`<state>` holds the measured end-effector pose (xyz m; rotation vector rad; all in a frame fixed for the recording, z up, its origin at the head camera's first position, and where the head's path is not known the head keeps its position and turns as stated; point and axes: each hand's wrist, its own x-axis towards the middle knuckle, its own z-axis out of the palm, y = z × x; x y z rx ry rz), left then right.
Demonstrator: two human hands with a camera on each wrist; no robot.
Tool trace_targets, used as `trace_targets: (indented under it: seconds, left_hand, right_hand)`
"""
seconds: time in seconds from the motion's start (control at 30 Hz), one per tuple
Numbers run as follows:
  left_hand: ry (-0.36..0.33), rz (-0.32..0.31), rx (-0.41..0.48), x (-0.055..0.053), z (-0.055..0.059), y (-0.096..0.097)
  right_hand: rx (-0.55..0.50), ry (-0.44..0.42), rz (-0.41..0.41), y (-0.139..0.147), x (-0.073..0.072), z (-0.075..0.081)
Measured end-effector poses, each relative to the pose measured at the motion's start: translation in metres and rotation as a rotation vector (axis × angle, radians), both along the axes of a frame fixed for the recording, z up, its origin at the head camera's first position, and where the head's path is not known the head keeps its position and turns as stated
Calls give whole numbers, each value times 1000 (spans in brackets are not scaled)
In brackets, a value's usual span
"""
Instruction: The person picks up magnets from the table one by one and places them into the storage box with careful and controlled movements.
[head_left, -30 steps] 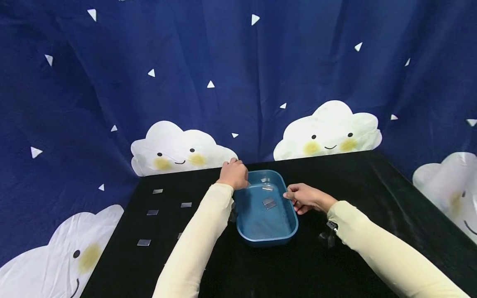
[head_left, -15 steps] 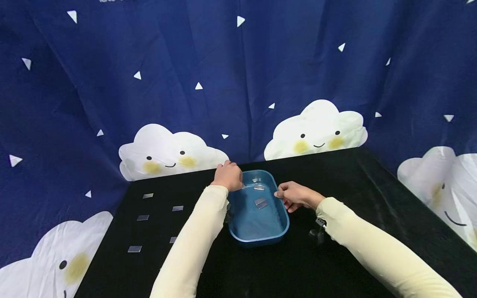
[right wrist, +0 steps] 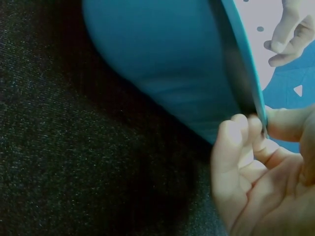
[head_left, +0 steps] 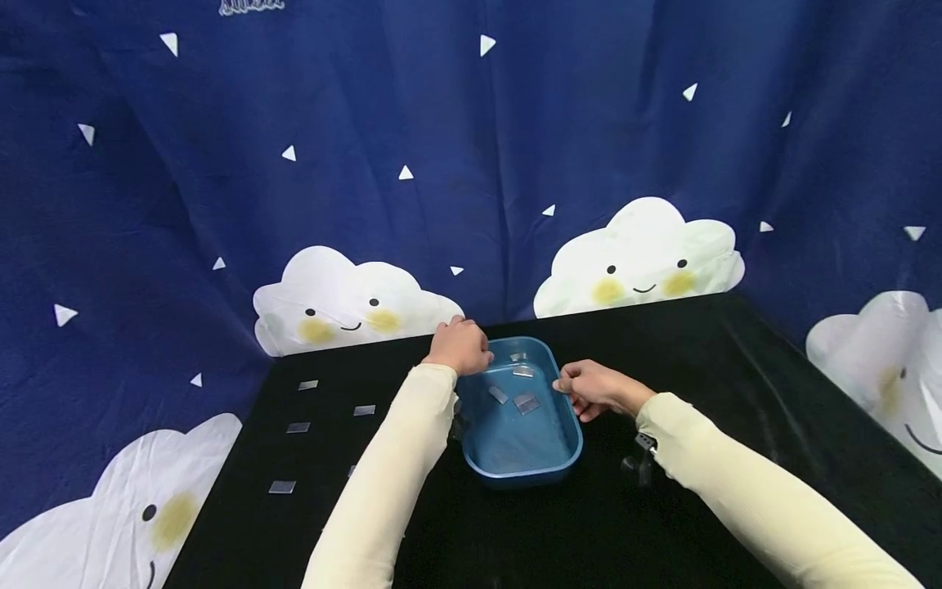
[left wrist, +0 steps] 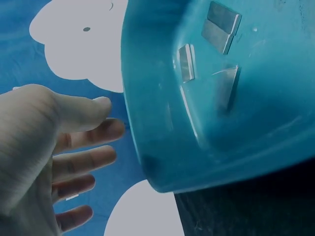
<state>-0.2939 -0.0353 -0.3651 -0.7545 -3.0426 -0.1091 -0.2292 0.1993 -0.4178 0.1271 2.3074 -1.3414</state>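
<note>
A blue plastic box (head_left: 524, 446) stands on the black table with several small, flat, shiny plates inside, like glass or metal pieces. Its right rim is pinched between the thumb and fingers of my right hand (head_left: 598, 389); the right wrist view shows this grip (right wrist: 268, 169) close up. My left hand (head_left: 460, 347) hovers at the box's far left corner. In the left wrist view its fingers (left wrist: 86, 156) are loosely bent and hold nothing. One blurred plate (left wrist: 226, 88) is in the box, apart from the overlapping plates (left wrist: 221, 27) and a plate by the wall (left wrist: 186, 63).
Left of the box, several similar plates lie spaced out on the black cloth (head_left: 625, 523), among them a near plate (head_left: 282, 487) and a far plate (head_left: 308, 384). My left sleeve partly covers another. A blue curtain (head_left: 368, 98) with clouds hangs behind the table.
My left hand has let go of a small plate, which now shows inside the box left of the overlapping plates. The right hand keeps its hold on the rim. The head view has shifted slightly.
</note>
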Motion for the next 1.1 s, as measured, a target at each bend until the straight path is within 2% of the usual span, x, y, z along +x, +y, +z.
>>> trace_targets:
  seconds: [0.1, 0.27, 0.37, 0.43, 0.5, 0.7, 0.9, 1.0, 1.1]
  left_hand:
    - [0, 10, 6, -1, 3, -5]
    - [8, -12, 29, -6, 8, -18]
    - [32, -17, 37, -8, 13, -39]
    - [45, 1, 39, -9, 17, -59]
    - [42, 35, 33, -9, 20, -78]
    - [-34, 135, 21, -7, 23, -123]
    - [-24, 191, -17, -5, 25, -150]
    - [-19, 231, -58, -9, 22, -165]
    - [-62, 306, -70, -12, 14, -187]
  right_hand:
    - [-12, 6, -1, 1, 0, 0]
    - [-14, -2, -35, 7, 3, -3]
    - [-8, -7, -48, 8, 4, -5]
    - [-10, 1, -44, 6, 4, -5]
    - [-14, 14, -28, 4, 3, -4]
    - [9, 3, -18, 2, 1, -2]
    - [27, -2, -13, 12, 2, 2]
    - [22, 9, -8, 19, 3, 3]
    - [9, 14, -9, 28, 6, 3]
